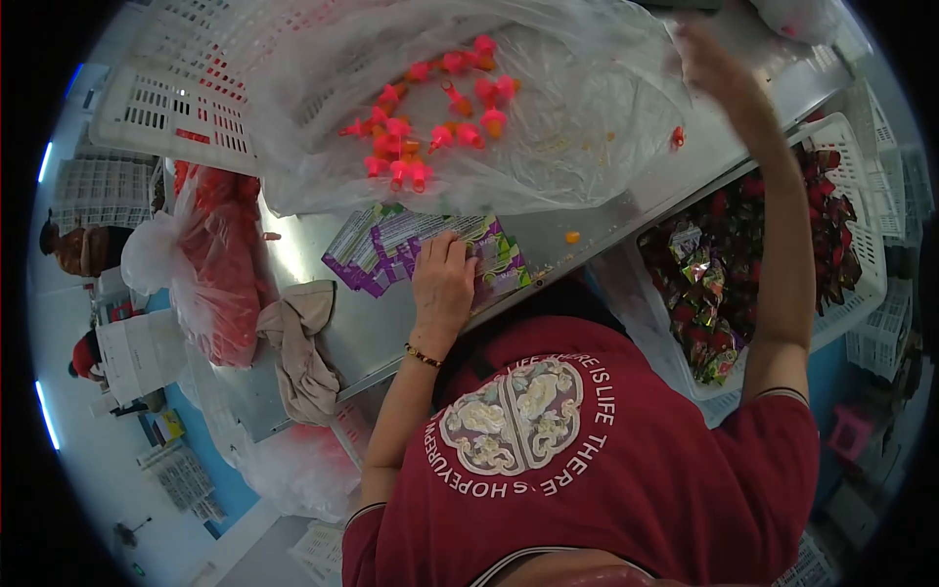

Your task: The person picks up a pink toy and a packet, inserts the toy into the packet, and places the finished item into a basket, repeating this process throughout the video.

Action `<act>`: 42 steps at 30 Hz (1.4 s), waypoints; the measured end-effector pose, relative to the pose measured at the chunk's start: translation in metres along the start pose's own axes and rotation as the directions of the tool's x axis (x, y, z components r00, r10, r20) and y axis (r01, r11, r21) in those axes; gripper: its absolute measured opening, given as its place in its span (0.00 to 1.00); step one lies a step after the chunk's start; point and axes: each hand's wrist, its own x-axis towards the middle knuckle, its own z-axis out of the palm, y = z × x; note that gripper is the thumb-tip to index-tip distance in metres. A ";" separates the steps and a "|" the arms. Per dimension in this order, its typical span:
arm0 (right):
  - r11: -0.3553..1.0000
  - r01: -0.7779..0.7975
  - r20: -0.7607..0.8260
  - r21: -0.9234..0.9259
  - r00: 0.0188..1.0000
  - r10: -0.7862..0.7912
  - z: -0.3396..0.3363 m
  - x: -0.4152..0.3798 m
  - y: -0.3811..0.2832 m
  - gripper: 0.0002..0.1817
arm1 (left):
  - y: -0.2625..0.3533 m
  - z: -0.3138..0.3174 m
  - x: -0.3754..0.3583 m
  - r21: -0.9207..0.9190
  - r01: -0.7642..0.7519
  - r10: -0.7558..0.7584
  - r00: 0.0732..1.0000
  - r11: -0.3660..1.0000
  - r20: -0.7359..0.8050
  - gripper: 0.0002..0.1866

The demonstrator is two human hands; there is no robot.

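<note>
My left hand (447, 284) lies with bent fingers close together on fanned-out purple and green packets (386, 249), pressing them against the metal table (567, 232). A beaded bracelet is on that wrist. My right hand (709, 61) is raised at the upper right over the table's far end; it is smeared by motion, so its fingers and anything in them cannot be made out. Between the hands, beyond the packets, a clear plastic sheet (567, 147) carries several pink and orange pieces (396, 137). One small red piece (678, 137) lies near the sheet's right edge.
A white crate (875, 230) of dark red and green wrapped items stands right of the table. At left are a white basket (161, 132), a bag of red items (220, 274) and a beige cloth (298, 352). Two people (88, 249) are in the far left background.
</note>
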 end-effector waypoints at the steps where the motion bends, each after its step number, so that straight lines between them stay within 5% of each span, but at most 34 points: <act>1: 1.000 -0.004 0.011 0.003 1.000 0.004 -0.003 -0.002 0.010 0.24 | 0.002 -0.001 0.003 0.007 0.009 -0.010 1.000 1.000 0.023 0.15; 3: 0.987 0.043 0.070 -0.157 0.997 -0.033 -0.143 0.093 0.157 0.23 | 0.004 -0.003 0.003 0.028 0.026 -0.027 0.999 0.999 0.041 0.15; 4: 0.968 0.082 0.102 -0.237 0.993 -0.059 -0.139 0.132 0.174 0.22 | 0.006 -0.003 0.005 0.028 0.069 -0.070 0.996 0.997 0.054 0.14; 10: 0.737 0.269 0.307 -0.620 0.948 -0.087 0.168 0.145 0.049 0.20 | 0.014 -0.003 0.014 0.073 0.194 -0.201 0.975 0.978 0.096 0.13; 14: 0.490 0.410 0.449 -0.769 0.893 -0.044 0.209 0.105 0.064 0.18 | 0.007 0.001 0.012 0.053 0.078 -0.078 0.997 0.996 0.005 0.15; 17: 0.558 0.243 0.294 -0.794 0.956 0.002 0.210 0.105 0.076 0.20 | 0.010 0.001 0.016 -0.006 0.056 -0.056 0.998 0.998 -0.026 0.15; 21: 0.662 0.235 0.164 -0.711 0.972 -0.169 0.206 0.075 0.066 0.20 | 0.014 0.005 0.019 -0.100 0.028 -0.031 0.999 0.995 -0.021 0.13; 23: 0.955 0.225 0.115 -0.194 0.972 -0.206 0.217 0.053 0.047 0.20 | 0.013 0.005 0.020 -0.067 0.055 -0.051 0.997 0.996 0.062 0.14; 24: 0.956 0.221 0.112 -0.193 0.973 -0.202 0.227 0.046 0.040 0.20 | 0.011 0.007 0.022 -0.067 0.053 -0.049 0.997 0.996 0.067 0.14; 26: 0.920 -0.200 0.357 0.337 0.931 0.072 0.251 0.032 0.035 0.13 | 0.009 0.014 0.021 0.010 0.034 -0.035 0.999 0.999 0.026 0.11; 30: 0.880 -0.258 0.292 0.398 0.945 0.145 0.289 0.022 0.066 0.11 | 0.007 0.020 0.024 0.064 0.048 -0.049 0.999 0.997 0.011 0.09; 33: 0.961 -0.134 0.167 0.242 0.981 0.095 0.280 0.015 0.071 0.10 | 0.012 0.020 0.028 0.101 0.033 -0.032 0.999 0.994 -0.012 0.07; 35: 0.996 0.072 0.078 -0.054 0.995 -0.068 0.268 0.003 0.064 0.08 | 0.014 0.021 0.030 0.147 -0.019 0.023 0.999 0.989 -0.022 0.06; 42: 0.941 0.207 0.075 -0.266 0.978 -0.194 0.240 -0.028 0.059 0.08 | 0.004 0.026 0.026 0.014 0.060 -0.057 0.986 0.998 -0.158 0.04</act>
